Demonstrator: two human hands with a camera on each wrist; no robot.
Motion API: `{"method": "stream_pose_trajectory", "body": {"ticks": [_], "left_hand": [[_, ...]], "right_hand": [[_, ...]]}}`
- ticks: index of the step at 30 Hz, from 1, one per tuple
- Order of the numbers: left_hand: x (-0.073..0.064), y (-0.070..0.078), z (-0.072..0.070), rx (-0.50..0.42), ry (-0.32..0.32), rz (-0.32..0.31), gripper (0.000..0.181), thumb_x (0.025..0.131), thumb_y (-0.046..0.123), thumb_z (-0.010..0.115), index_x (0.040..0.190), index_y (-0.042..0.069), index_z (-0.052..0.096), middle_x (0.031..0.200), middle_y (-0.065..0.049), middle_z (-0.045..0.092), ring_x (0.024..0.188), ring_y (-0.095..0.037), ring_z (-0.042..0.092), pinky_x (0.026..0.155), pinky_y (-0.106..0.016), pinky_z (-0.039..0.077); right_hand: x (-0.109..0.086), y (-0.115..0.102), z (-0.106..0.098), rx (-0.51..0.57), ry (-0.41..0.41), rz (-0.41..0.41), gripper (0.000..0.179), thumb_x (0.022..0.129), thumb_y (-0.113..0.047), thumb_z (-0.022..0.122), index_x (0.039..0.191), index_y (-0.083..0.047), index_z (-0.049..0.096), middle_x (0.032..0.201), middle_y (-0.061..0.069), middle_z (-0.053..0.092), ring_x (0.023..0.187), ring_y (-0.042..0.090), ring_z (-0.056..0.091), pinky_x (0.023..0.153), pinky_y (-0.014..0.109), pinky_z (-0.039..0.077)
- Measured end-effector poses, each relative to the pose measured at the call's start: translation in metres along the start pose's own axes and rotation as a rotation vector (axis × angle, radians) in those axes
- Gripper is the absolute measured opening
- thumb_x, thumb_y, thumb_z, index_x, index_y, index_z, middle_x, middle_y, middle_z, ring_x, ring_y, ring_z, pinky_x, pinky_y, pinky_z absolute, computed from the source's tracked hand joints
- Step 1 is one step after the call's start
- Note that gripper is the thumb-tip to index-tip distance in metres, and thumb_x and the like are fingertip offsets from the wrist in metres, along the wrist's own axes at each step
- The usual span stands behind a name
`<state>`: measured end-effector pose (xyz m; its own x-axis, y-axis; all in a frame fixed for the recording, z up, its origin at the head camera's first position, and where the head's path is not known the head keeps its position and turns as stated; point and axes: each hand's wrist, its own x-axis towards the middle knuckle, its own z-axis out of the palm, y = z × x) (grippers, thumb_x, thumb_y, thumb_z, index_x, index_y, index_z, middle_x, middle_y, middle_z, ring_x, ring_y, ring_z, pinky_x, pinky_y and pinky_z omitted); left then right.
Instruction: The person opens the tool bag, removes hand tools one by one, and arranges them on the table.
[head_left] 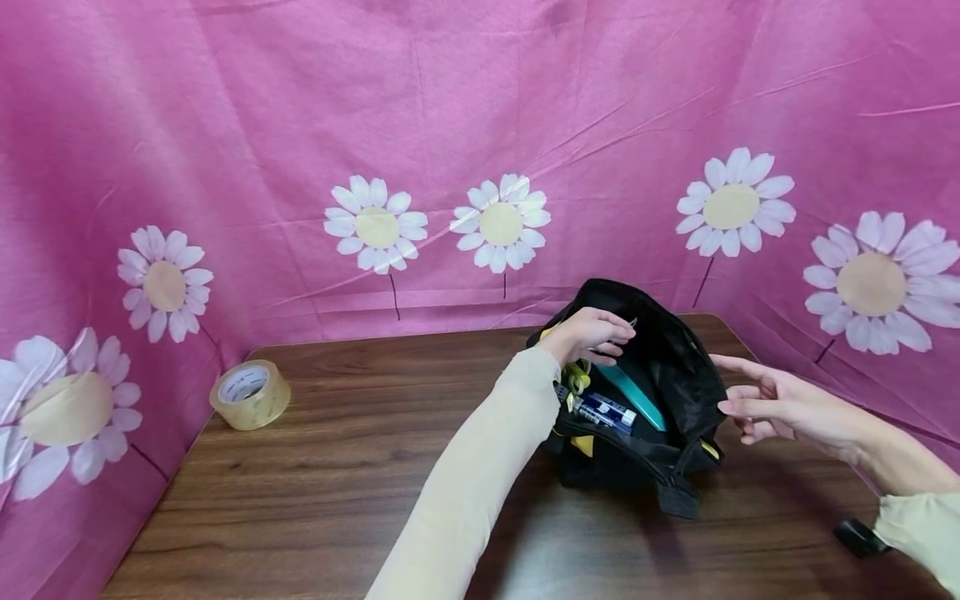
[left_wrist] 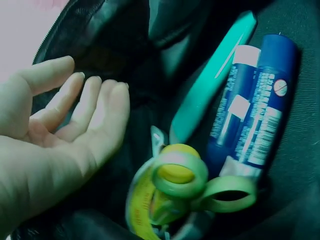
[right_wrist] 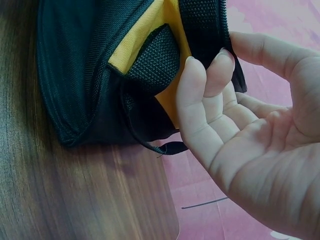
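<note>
An open black bag [head_left: 600, 473] with yellow trim stands on the table. My left hand [head_left: 592, 333] hovers in its mouth, fingers loosely bent and holding nothing. Below and beside that hand, in the left wrist view, lie a long teal object [left_wrist: 212, 82], two blue glue-stick-like tubes [left_wrist: 267, 107], green-handled scissors [left_wrist: 180, 190] and a curved yellow printed band [left_wrist: 142, 200]. At the bag's right side, my right hand [head_left: 787, 408] pinches the zippered rim [right_wrist: 224, 22] between thumb and finger. A black webbing strap [right_wrist: 157, 60] crosses the yellow side panel beside the fingers.
A roll of clear packing tape [head_left: 258, 408] sits at the table's left edge. Pink cloth [head_left: 450, 100] with white daisies hangs behind and along both sides of the wooden table [head_left: 337, 483]. By the right sleeve there is a small black object [head_left: 858, 537].
</note>
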<state>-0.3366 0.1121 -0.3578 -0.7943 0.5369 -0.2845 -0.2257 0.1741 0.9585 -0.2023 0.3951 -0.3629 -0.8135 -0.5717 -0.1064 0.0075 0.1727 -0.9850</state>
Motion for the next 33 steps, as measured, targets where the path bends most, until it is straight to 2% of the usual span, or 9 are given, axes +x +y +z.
{"method": "stream_pose_trajectory", "body": {"ticks": [5,9,12,15,24,27,33], "left_hand": [[0.0,-0.01,-0.004,0.02,0.019,-0.023,0.017,0.099,0.011,0.067,0.113,0.002,0.072,0.107,-0.007,0.07,0.108,-0.034,0.066,0.094,-0.049,0.056],[0.001,-0.013,-0.003,0.031,0.014,-0.031,0.015,0.099,0.013,0.068,0.11,0.004,0.072,0.118,-0.01,0.068,0.124,-0.041,0.058,0.097,-0.051,0.054],[-0.001,-0.013,-0.003,0.046,0.021,-0.04,0.016,0.099,0.013,0.068,0.112,0.005,0.071,0.128,-0.012,0.065,0.129,-0.042,0.054,0.098,-0.052,0.053],[-0.002,-0.014,-0.004,0.068,0.026,-0.06,0.018,0.099,0.015,0.068,0.114,0.006,0.07,0.132,-0.011,0.063,0.129,-0.04,0.054,0.1,-0.052,0.052],[0.0,-0.015,-0.006,0.137,0.058,-0.063,0.026,0.098,0.015,0.07,0.12,0.005,0.063,0.125,-0.01,0.064,0.127,-0.041,0.056,0.097,-0.049,0.054],[0.001,-0.018,-0.006,0.14,0.07,-0.066,0.025,0.098,0.014,0.069,0.12,0.004,0.063,0.125,-0.011,0.063,0.125,-0.042,0.056,0.096,-0.048,0.055],[0.003,-0.023,-0.006,0.106,0.039,-0.075,0.026,0.099,0.01,0.067,0.123,0.0,0.065,0.13,-0.012,0.063,0.125,-0.043,0.057,0.096,-0.048,0.055]], "right_hand": [[-0.002,0.003,-0.001,0.019,-0.011,-0.013,0.065,0.104,0.005,0.044,0.152,-0.037,0.032,0.117,0.011,0.07,0.09,0.016,0.068,0.071,0.042,0.062],[-0.004,0.006,-0.003,0.036,-0.024,-0.022,0.066,0.104,0.007,0.043,0.152,-0.037,0.033,0.12,0.01,0.07,0.09,0.016,0.068,0.071,0.042,0.062],[-0.004,0.005,-0.002,0.024,-0.014,-0.014,0.065,0.104,0.006,0.044,0.152,-0.037,0.032,0.119,0.01,0.07,0.09,0.017,0.068,0.072,0.044,0.062],[-0.003,0.005,-0.001,0.024,-0.013,-0.011,0.065,0.104,0.006,0.044,0.152,-0.037,0.032,0.118,0.01,0.07,0.089,0.017,0.068,0.072,0.045,0.062],[-0.002,0.006,-0.002,0.059,-0.029,-0.033,0.066,0.104,0.008,0.043,0.153,-0.036,0.032,0.122,0.01,0.069,0.091,0.016,0.068,0.072,0.043,0.062],[-0.002,0.006,-0.001,0.07,-0.038,-0.036,0.066,0.104,0.008,0.042,0.153,-0.036,0.033,0.123,0.01,0.069,0.091,0.016,0.068,0.072,0.043,0.062],[-0.001,0.007,-0.001,0.084,-0.054,-0.041,0.067,0.104,0.008,0.042,0.153,-0.036,0.032,0.121,0.009,0.07,0.091,0.015,0.068,0.072,0.04,0.062]]}}
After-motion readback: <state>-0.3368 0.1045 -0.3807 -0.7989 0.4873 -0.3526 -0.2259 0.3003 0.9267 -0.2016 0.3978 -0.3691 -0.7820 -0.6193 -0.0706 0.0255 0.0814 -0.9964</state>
